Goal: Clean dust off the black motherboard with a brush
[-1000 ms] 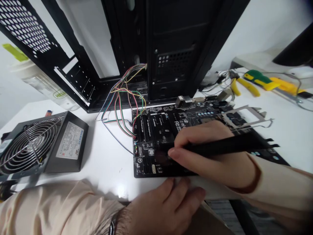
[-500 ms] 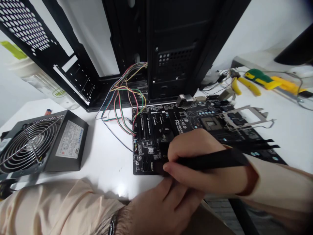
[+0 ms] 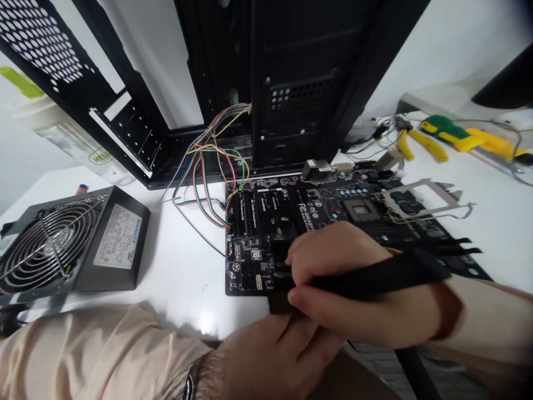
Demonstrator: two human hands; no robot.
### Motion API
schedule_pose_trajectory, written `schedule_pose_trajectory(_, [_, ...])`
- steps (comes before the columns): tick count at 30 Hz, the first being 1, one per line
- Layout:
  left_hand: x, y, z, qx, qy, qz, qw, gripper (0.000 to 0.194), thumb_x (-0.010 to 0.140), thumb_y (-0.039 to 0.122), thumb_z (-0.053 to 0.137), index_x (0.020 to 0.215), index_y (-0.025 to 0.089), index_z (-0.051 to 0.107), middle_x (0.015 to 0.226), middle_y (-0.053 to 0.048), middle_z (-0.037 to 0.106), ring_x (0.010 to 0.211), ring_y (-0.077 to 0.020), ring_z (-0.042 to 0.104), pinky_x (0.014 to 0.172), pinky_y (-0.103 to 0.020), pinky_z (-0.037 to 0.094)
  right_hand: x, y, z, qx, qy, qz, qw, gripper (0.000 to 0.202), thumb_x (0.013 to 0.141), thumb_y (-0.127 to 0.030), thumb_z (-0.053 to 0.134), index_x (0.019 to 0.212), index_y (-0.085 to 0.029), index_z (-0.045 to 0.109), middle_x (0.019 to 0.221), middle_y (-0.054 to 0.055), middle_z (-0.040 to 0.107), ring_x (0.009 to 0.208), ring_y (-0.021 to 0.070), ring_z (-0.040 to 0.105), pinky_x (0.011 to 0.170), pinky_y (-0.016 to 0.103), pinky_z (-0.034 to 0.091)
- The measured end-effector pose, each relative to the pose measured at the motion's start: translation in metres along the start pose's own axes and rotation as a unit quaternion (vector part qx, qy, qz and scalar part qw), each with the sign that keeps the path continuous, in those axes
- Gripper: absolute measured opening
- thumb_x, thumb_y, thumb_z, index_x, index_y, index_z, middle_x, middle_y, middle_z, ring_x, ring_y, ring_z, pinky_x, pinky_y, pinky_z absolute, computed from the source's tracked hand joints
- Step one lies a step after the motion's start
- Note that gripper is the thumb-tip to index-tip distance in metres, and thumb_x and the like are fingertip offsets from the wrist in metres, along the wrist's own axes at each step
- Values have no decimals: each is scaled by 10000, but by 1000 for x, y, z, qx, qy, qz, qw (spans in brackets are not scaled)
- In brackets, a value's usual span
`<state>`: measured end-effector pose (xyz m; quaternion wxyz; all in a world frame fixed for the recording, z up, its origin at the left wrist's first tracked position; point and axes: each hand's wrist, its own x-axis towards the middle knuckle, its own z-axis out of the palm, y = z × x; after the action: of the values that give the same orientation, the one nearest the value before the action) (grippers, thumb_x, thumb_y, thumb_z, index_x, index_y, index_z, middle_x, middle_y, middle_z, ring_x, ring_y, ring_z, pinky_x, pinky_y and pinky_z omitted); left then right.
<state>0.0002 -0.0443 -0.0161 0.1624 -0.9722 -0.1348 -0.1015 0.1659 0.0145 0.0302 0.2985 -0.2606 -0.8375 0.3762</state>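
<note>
A black motherboard (image 3: 250,244) lies on the white table. Over its front edge, my right hand (image 3: 345,278) is closed around a black tool with a long handle (image 3: 387,275), whose far end I cannot make out. My left hand (image 3: 275,350) is below it at the table's front edge, with its fingertips under my right hand and out of sight. Several coloured wires (image 3: 202,194) run from the case to the board's left edge. At the board's right, a metal socket frame (image 3: 428,200) stands raised beside the processor socket (image 3: 361,210).
The open black computer case (image 3: 300,83) stands behind the board. A power supply (image 3: 120,239) with a fan lies at the left, a clear bottle (image 3: 75,139) behind it. Yellow pliers (image 3: 422,144) and a green and yellow tool (image 3: 447,133) lie at the back right.
My right hand and the black tool have moved slightly to the right and toward me, and a white connector on the board shows more. My left hand is almost unmoved.
</note>
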Motion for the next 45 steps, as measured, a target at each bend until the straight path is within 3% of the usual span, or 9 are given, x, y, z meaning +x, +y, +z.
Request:
schedule_pose_trajectory(5, [-1,1,0,-15,-34,13,999,371,977,164,340,1214,178,626,1314,11,576,1140,-191,563,913,-312,465,1,1,0,-29,103,28,994,240,822,-164,543,582,-166,525,498,-56,495,444,47,424,445,190,327])
schedule_pose_trajectory(10, [0,2,0,-4,-3,-12,1000,377,966,140,345,1229,160,615,1244,-10,624,985,-162,626,792,-278,491,-1,3,3,-22,32,-30,999,285,834,-151,504,550,-171,489,475,-71,462,442,45,393,579,220,412])
schedule_pose_trajectory(15, [1,1,2,-19,-6,-12,1000,361,961,154,363,1207,155,626,1216,-10,637,1007,-179,609,902,-310,454,-1,1,-1,-85,81,-23,993,284,838,-149,497,557,-175,475,486,-66,447,463,57,390,642,244,433])
schedule_pose_trajectory(20, [0,3,3,-21,41,-41,998,360,956,135,363,1178,149,646,1162,-13,661,918,-161,624,801,-281,474,-1,1,-2,-77,-9,-49,996,297,801,-106,462,517,-177,414,460,-76,410,442,49,376,693,242,444])
schedule_pose_trajectory(24, [1,2,1,-20,5,-21,1000,366,959,144,358,1204,155,628,1211,1,644,1000,-165,605,861,-288,471,-1,2,-4,-96,65,-33,993,286,832,-138,489,551,-182,459,479,-62,441,469,63,394,651,240,428])
schedule_pose_trajectory(30, [-1,4,2,-8,12,-26,1000,371,962,154,354,1220,171,619,1218,18,642,1052,-176,596,864,-296,479,-2,1,-6,-58,-16,-25,998,300,791,-123,471,511,-187,383,458,-52,391,456,70,361,498,223,345])
schedule_pose_trajectory(35, [-3,5,4,-11,-17,-13,1000,383,984,157,320,1230,194,612,1323,39,568,1147,-179,547,922,-312,467,-2,3,-8,-39,99,40,993,306,794,-140,485,502,-181,402,451,-48,411,439,60,385,421,211,275])
schedule_pose_trajectory(41, [-1,2,1,-9,-13,-6,1000,385,978,149,322,1208,201,626,1290,42,596,1078,-161,580,869,-303,489,-3,7,-4,-50,31,23,998,311,751,-129,480,471,-174,354,428,-49,372,420,52,322,401,220,235])
schedule_pose_trajectory(45, [-2,4,4,-12,-3,-13,1000,384,981,141,321,1183,205,642,1286,56,598,1084,-154,579,886,-293,482,-3,5,-5,12,95,68,993,300,748,-115,477,469,-166,379,420,-60,360,392,32,291,369,201,198])
